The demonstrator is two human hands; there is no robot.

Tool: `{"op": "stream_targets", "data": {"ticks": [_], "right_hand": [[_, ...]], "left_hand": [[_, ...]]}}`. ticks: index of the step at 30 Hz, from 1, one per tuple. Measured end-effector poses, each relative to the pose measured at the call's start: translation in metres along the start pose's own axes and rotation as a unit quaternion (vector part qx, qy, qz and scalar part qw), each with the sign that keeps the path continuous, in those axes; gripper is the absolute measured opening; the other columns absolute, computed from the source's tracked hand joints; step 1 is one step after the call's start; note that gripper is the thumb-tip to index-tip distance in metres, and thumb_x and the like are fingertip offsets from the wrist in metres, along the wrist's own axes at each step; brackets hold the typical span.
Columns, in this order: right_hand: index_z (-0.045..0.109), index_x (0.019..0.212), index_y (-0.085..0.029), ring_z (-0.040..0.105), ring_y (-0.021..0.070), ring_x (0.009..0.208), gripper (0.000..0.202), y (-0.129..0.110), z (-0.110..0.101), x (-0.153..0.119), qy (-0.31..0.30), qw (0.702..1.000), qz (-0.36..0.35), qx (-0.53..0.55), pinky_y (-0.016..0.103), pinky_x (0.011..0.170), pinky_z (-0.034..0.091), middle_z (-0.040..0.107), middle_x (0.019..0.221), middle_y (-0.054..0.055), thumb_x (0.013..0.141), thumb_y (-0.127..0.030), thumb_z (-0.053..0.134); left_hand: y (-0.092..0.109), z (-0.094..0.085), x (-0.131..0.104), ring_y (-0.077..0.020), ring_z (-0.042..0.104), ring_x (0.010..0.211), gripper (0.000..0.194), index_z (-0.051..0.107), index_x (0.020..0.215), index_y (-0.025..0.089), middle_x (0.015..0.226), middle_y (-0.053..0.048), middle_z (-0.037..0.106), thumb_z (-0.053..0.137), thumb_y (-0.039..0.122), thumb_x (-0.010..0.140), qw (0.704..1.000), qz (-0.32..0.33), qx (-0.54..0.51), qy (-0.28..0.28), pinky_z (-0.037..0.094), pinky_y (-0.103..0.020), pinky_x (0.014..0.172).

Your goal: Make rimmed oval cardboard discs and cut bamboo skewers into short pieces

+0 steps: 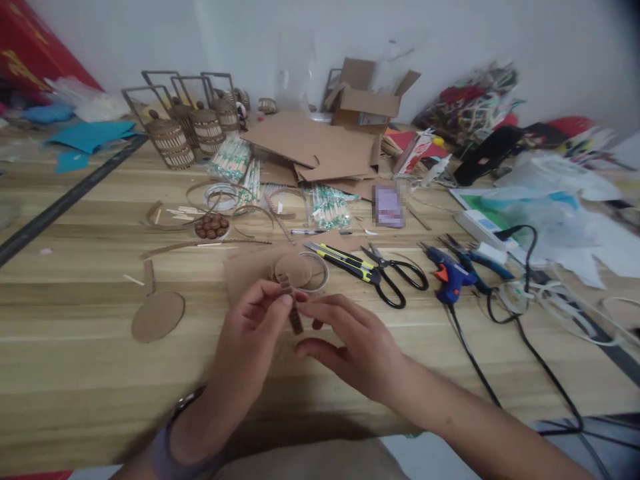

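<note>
Tabletop [75, 333] left of the cardboard disc [157, 317] is passable; beyond the right grip [356, 348], scissors [383, 263] and glue gun [453, 277] obstruct.

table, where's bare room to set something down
The table is bare between its near edge and the cardboard disc, and between the right hand and glue gun. It's crowded behind, around the handled baskets and cardboard box.
</note>
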State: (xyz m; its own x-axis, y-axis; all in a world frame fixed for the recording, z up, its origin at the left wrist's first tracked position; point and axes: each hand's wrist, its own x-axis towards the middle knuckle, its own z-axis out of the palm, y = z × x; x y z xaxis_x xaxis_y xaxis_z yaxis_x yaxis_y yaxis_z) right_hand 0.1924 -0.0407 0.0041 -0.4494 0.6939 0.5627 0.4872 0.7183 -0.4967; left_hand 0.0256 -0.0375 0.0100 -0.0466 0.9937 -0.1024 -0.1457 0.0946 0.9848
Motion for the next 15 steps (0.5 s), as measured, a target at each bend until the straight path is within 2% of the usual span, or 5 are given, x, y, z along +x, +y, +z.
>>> {"op": "stream_targets", "data": {"ticks": [3, 5, 9, 11, 15], "right_hand": [[0.066, 0.106, -0.019, 0.070, 0.0190, 0.080, 0.021, 0.015, -0.024, -0.010, -0.044, 0.998, 0.028, -0.041, 0.029, 0.070, 0.055, 0.072, 0.090, 0.007, 0.101, -0.036, 0.053], [0.068, 0.097, -0.020, 0.070, 0.0209, 0.082, 0.022, 0.036, -0.046, -0.018, -0.085, 0.984, 0.107, -0.116, 0.031, 0.073, 0.055, 0.073, 0.087, 0.007, 0.102, -0.029, 0.049], [0.069, 0.106, -0.014, 0.069, 0.0332, 0.097, 0.021, 0.092, -0.082, -0.040, -0.158, 0.896, 0.291, -0.296, 0.044, 0.084, 0.054, 0.072, 0.105, 0.018, 0.091, -0.024, 0.059], [0.068, 0.111, -0.011, 0.068, 0.0358, 0.102, 0.029, 0.113, -0.088, -0.049, -0.180, 0.868, 0.334, -0.319, 0.046, 0.088, 0.053, 0.071, 0.109, 0.021, 0.085, -0.022, 0.064], [0.064, 0.116, -0.013, 0.068, 0.0334, 0.105, 0.036, 0.129, -0.087, -0.053, -0.174, 0.864, 0.360, -0.307, 0.042, 0.089, 0.052, 0.071, 0.112, 0.019, 0.082, -0.024, 0.062]], "left_hand": [[0.004, -0.008, 0.003, -0.0145, 0.063, 0.072, 0.015, 0.061, 0.073, 0.022, 0.068, 0.003, 0.069, 0.061, 0.029, 0.086, 0.999, -0.006, 0.040, -0.020, 0.048, -0.025, 0.072], [0.006, -0.013, 0.004, -0.0146, 0.062, 0.069, 0.019, 0.058, 0.068, 0.022, 0.061, 0.004, 0.066, 0.060, 0.030, 0.086, 0.996, -0.009, 0.067, -0.051, 0.048, -0.026, 0.071], [0.007, -0.012, 0.004, -0.0146, 0.059, 0.061, 0.018, 0.056, 0.065, 0.023, 0.055, 0.005, 0.062, 0.060, 0.032, 0.081, 0.991, -0.037, 0.096, -0.090, 0.046, -0.025, 0.063], [0.007, -0.009, 0.004, -0.0148, 0.059, 0.059, 0.018, 0.056, 0.066, 0.022, 0.055, 0.004, 0.062, 0.060, 0.033, 0.079, 0.988, -0.055, 0.104, -0.104, 0.044, -0.025, 0.058], [0.006, -0.004, 0.003, -0.0151, 0.060, 0.060, 0.017, 0.056, 0.068, 0.022, 0.056, 0.003, 0.064, 0.060, 0.036, 0.078, 0.985, -0.078, 0.092, -0.123, 0.044, -0.025, 0.058]]}}
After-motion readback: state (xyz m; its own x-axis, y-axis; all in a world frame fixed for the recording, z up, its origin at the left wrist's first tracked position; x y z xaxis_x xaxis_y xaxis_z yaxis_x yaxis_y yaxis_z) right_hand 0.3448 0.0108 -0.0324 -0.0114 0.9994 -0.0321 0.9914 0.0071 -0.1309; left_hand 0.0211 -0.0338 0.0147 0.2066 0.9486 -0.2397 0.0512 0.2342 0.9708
